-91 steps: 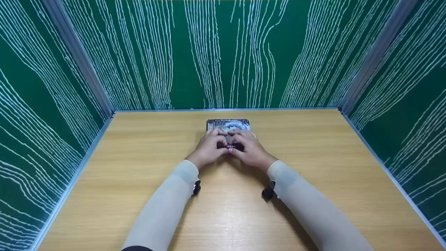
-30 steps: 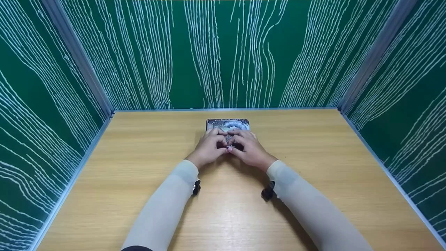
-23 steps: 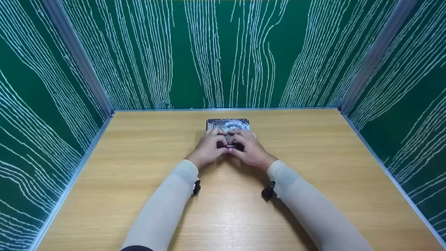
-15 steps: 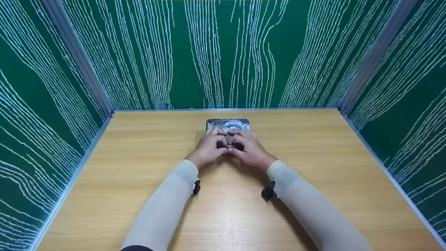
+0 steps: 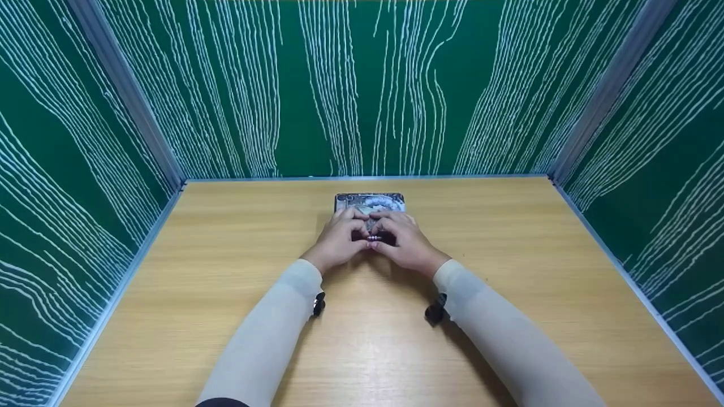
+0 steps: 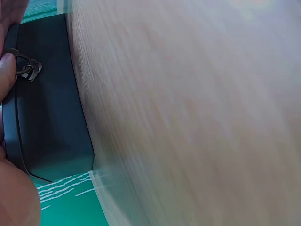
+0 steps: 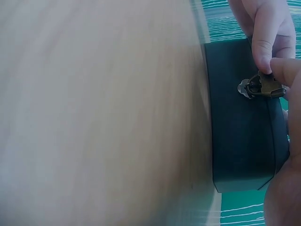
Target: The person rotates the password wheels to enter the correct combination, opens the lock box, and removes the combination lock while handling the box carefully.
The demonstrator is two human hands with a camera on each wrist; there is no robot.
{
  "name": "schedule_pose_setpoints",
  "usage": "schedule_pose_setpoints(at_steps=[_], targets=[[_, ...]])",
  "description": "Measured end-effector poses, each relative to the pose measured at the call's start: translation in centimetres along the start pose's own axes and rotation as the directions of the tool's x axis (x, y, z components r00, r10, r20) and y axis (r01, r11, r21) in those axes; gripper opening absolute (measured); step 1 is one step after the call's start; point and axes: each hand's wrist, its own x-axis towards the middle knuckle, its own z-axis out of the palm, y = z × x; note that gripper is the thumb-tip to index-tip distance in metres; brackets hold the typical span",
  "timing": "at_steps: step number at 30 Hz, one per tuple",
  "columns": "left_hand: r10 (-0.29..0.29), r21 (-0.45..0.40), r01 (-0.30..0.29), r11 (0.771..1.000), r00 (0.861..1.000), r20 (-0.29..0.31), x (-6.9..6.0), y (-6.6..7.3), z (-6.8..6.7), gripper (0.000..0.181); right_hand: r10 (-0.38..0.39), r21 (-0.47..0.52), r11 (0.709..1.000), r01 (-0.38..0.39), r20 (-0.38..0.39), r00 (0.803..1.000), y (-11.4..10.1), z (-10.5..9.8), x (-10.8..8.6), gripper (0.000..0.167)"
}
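Note:
A dark box (image 7: 240, 136) with a patterned, picture-like lid (image 5: 373, 202) stands near the back of the table. On its front hangs a small brass combination padlock (image 7: 272, 86), its shackle through a metal hasp (image 6: 33, 70). A row of pale marks shows on the padlock in the head view. My left hand (image 5: 339, 237) lies over the lid's left part, its thumb and index finger pinching the padlock. From the other side my right hand (image 5: 408, 240) pinches it too, the thumb tips nearly meeting. The hands hide much of the lid and front.
The wooden table (image 5: 373, 339) spreads around the box. Green panels with white wavy lines (image 5: 317, 90) rise behind and at both sides, joined by grey posts (image 5: 127, 90). Black wrist devices (image 5: 434, 312) sit under both sleeves.
Both hands stay in place around the padlock. The right thumb tip has shifted slightly, and a little more of the pale row on the padlock shows. The box has not moved.

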Motion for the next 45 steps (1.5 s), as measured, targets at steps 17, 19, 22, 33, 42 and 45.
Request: schedule_pose_setpoints(at_steps=[17,19,22,33,42,45], targets=[[-0.035,0.010,0.035,0.999,0.999,0.012,0.09,-0.32,0.15,0.015,-0.003,0.000,1.000,0.003,-0.001,1.000,-0.02,-0.04,-0.13,0.017],[-0.036,0.005,0.036,0.999,0.999,0.011,0.08,-0.31,0.16,0.014,0.001,0.008,1.000,-0.001,-0.001,1.000,-0.02,-0.06,-0.14,0.018],[-0.040,0.001,0.040,0.999,0.999,0.013,0.03,-0.25,0.14,0.013,0.009,0.015,1.000,-0.009,0.005,1.000,0.04,-0.09,-0.15,0.020],[-0.022,-0.002,0.022,1.000,1.000,-0.003,0.03,-0.24,0.20,0.015,-0.036,0.023,0.999,0.036,-0.018,0.999,0.15,-0.07,-0.14,0.018],[-0.018,0.010,0.018,1.000,1.000,-0.002,0.06,-0.25,0.14,0.015,-0.042,0.023,0.999,0.043,-0.026,0.999,0.05,-0.11,-0.09,0.015],[-0.017,0.013,0.017,1.000,1.000,-0.002,0.08,-0.24,0.12,0.015,-0.051,0.013,0.999,0.051,-0.027,0.998,0.04,-0.11,-0.05,0.014]])
